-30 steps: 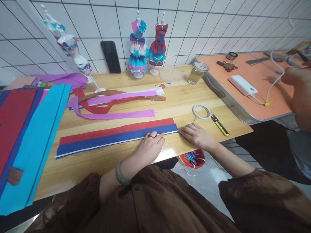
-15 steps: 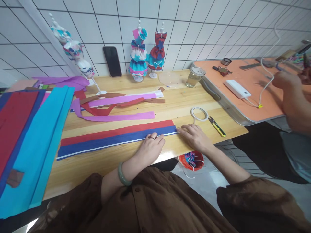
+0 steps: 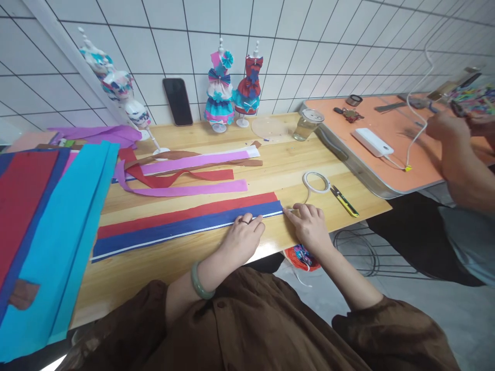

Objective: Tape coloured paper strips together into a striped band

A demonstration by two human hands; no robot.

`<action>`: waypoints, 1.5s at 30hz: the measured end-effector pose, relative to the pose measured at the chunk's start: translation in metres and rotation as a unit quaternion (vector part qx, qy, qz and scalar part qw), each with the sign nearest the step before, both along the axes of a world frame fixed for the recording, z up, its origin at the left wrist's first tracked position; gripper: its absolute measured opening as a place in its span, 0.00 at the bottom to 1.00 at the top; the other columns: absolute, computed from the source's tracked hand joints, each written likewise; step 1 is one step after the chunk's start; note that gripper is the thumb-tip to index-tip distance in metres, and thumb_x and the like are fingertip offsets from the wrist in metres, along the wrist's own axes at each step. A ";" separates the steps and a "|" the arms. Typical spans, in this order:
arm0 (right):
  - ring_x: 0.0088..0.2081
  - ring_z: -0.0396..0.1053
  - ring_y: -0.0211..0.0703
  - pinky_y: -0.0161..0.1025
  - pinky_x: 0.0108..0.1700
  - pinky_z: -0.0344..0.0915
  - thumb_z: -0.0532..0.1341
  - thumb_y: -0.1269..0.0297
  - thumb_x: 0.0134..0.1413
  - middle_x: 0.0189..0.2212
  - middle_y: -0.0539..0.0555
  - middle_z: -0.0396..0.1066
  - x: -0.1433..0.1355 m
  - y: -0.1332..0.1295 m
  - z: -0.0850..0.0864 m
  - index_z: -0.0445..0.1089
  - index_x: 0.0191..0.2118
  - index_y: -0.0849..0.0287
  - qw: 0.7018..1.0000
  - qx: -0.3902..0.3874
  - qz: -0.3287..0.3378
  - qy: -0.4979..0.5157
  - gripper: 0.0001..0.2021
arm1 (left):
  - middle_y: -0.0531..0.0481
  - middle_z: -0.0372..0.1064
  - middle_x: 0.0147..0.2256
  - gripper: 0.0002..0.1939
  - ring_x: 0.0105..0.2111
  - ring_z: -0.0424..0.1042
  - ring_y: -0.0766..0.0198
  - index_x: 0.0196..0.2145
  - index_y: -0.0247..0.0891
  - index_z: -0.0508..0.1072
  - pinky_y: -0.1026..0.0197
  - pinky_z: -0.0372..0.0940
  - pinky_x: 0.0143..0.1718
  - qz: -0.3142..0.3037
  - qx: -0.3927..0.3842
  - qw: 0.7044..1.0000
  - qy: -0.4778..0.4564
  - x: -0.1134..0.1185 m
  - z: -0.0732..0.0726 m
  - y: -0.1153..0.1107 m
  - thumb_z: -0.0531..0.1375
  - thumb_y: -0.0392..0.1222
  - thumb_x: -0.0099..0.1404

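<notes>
A blue fabric strip (image 3: 185, 226) lies along the front of the wooden table, with a narrow white tape line near its lower edge. Behind it a red fabric strip (image 3: 185, 212) runs alongside. My left hand (image 3: 243, 236) presses the blue strip down near its right end, fingers bent and close together. Just past that end, my right hand (image 3: 310, 224) has its thumb and fingers closed on the narrow white tape at the strip's corner. From there the tape leads back to a tape roll (image 3: 304, 181) lying flat. Yellow-and-black thread snips (image 3: 344, 201) lie beside the roll.
Purple, red and brown strips (image 3: 185, 189) lie behind; wide turquoise fabric (image 3: 58, 247) covers the left. Small dressed mannequins (image 3: 219, 98), a phone (image 3: 178, 101) and a lidded cup (image 3: 307, 125) stand at the back. Another person's hand (image 3: 450, 129) is over the orange table (image 3: 417, 172).
My right hand has turned more upright, its fingers staying by the blue strip's right corner. My left hand still presses the strip. The other person's hand has shifted slightly left.
</notes>
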State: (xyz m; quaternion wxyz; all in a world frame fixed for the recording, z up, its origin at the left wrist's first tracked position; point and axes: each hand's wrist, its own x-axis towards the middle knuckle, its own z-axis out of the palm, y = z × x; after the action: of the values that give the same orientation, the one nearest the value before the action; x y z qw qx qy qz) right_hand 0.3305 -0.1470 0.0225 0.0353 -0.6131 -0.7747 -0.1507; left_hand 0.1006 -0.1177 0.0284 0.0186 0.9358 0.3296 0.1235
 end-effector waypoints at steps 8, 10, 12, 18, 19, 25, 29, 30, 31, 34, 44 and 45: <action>0.44 0.56 0.49 0.44 0.43 0.53 0.52 0.75 0.55 0.44 0.60 0.64 -0.033 -0.002 -0.007 0.67 0.53 0.56 1.000 -0.009 0.013 0.023 0.20 | 0.46 0.61 0.54 0.10 0.47 0.61 0.57 0.41 0.36 0.67 0.53 0.60 0.46 0.009 0.004 1.000 -0.001 -0.002 -0.001 -0.006 0.50 0.33 0.64; 0.43 0.57 0.49 0.44 0.42 0.54 0.53 0.75 0.54 0.43 0.60 0.65 -0.035 -0.003 -0.008 0.68 0.52 0.56 1.000 -0.007 0.010 0.027 0.20 | 0.45 0.61 0.54 0.12 0.49 0.61 0.57 0.45 0.35 0.66 0.54 0.61 0.47 0.020 -0.003 1.000 -0.002 -0.008 -0.001 -0.009 0.49 0.34 0.65; 0.44 0.57 0.51 0.45 0.42 0.55 0.54 0.76 0.53 0.44 0.61 0.65 -0.036 -0.005 -0.007 0.69 0.51 0.56 1.000 -0.004 0.008 0.025 0.20 | 0.44 0.61 0.54 0.15 0.50 0.60 0.57 0.49 0.34 0.64 0.55 0.60 0.48 0.034 -0.007 0.999 0.000 -0.018 -0.001 -0.013 0.49 0.34 0.65; 0.50 0.58 0.54 0.51 0.47 0.58 0.51 0.79 0.53 0.50 0.63 0.63 -0.053 -0.005 -0.007 0.66 0.53 0.61 0.996 0.008 0.064 0.053 0.22 | 0.42 0.63 0.54 0.19 0.56 0.58 0.56 0.53 0.31 0.62 0.53 0.55 0.55 0.083 -0.007 0.997 0.003 -0.060 -0.005 -0.028 0.49 0.38 0.66; 0.51 0.58 0.53 0.51 0.49 0.58 0.50 0.79 0.53 0.51 0.63 0.63 -0.061 -0.004 -0.009 0.64 0.54 0.62 0.993 0.006 0.092 0.067 0.22 | 0.43 0.62 0.54 0.19 0.57 0.57 0.57 0.54 0.32 0.62 0.53 0.54 0.57 0.092 -0.010 0.996 0.001 -0.067 -0.005 -0.031 0.49 0.39 0.66; 0.60 0.51 0.50 0.55 0.58 0.53 0.45 0.77 0.57 0.56 0.64 0.60 -0.112 -0.004 -0.021 0.48 0.63 0.67 0.961 -0.035 0.247 0.119 0.27 | 0.42 0.58 0.57 0.22 0.59 0.54 0.57 0.55 0.31 0.60 0.52 0.51 0.59 0.152 -0.031 0.988 -0.001 -0.106 -0.004 -0.044 0.49 0.43 0.66; 0.62 0.48 0.50 0.55 0.59 0.52 0.46 0.76 0.58 0.57 0.65 0.58 -0.137 -0.009 -0.020 0.47 0.63 0.69 0.954 -0.051 0.269 0.122 0.26 | 0.43 0.58 0.57 0.21 0.59 0.54 0.57 0.54 0.32 0.62 0.50 0.51 0.59 0.192 -0.036 0.981 0.004 -0.135 -0.004 -0.050 0.49 0.42 0.66; 0.62 0.48 0.51 0.55 0.59 0.52 0.47 0.76 0.59 0.57 0.66 0.58 -0.143 -0.010 -0.020 0.48 0.63 0.69 0.953 -0.049 0.273 0.123 0.26 | 0.43 0.58 0.57 0.21 0.59 0.53 0.57 0.55 0.32 0.62 0.50 0.51 0.59 0.203 -0.035 0.979 0.003 -0.143 -0.004 -0.052 0.50 0.42 0.66; 0.62 0.48 0.51 0.55 0.59 0.52 0.47 0.75 0.59 0.57 0.66 0.58 -0.148 -0.011 -0.020 0.49 0.62 0.70 0.951 -0.046 0.279 0.125 0.25 | 0.43 0.58 0.57 0.21 0.59 0.53 0.57 0.54 0.32 0.62 0.50 0.51 0.59 0.215 -0.034 0.976 0.000 -0.150 -0.004 -0.053 0.50 0.42 0.66; 0.61 0.50 0.52 0.55 0.59 0.54 0.50 0.72 0.59 0.56 0.66 0.59 -0.167 -0.010 -0.020 0.51 0.61 0.69 0.945 -0.029 0.295 0.140 0.24 | 0.43 0.59 0.57 0.21 0.59 0.55 0.57 0.54 0.32 0.63 0.50 0.52 0.59 0.252 -0.031 0.967 -0.009 -0.169 -0.006 -0.058 0.51 0.42 0.65; 0.60 0.54 0.52 0.54 0.58 0.57 0.52 0.70 0.59 0.54 0.68 0.62 -0.236 -0.003 -0.011 0.58 0.57 0.70 0.924 -0.031 0.344 0.166 0.21 | 0.40 0.61 0.55 0.20 0.58 0.56 0.55 0.54 0.30 0.63 0.47 0.54 0.58 0.323 -0.005 0.946 -0.024 -0.221 -0.014 -0.069 0.49 0.41 0.66; 0.59 0.54 0.52 0.54 0.58 0.57 0.52 0.70 0.59 0.54 0.68 0.62 -0.241 -0.003 -0.011 0.59 0.57 0.71 0.922 -0.031 0.348 0.164 0.20 | 0.40 0.61 0.55 0.20 0.58 0.56 0.54 0.54 0.29 0.63 0.47 0.54 0.58 0.327 -0.002 0.945 -0.025 -0.226 -0.014 -0.071 0.49 0.41 0.66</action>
State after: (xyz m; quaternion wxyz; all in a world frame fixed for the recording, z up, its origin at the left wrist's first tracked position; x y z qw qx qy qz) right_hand 0.0898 -0.1502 0.0119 0.1936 -0.3218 -0.9268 -0.0022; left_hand -0.1255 -0.1882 0.0145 -0.0126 0.7731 0.6171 0.1459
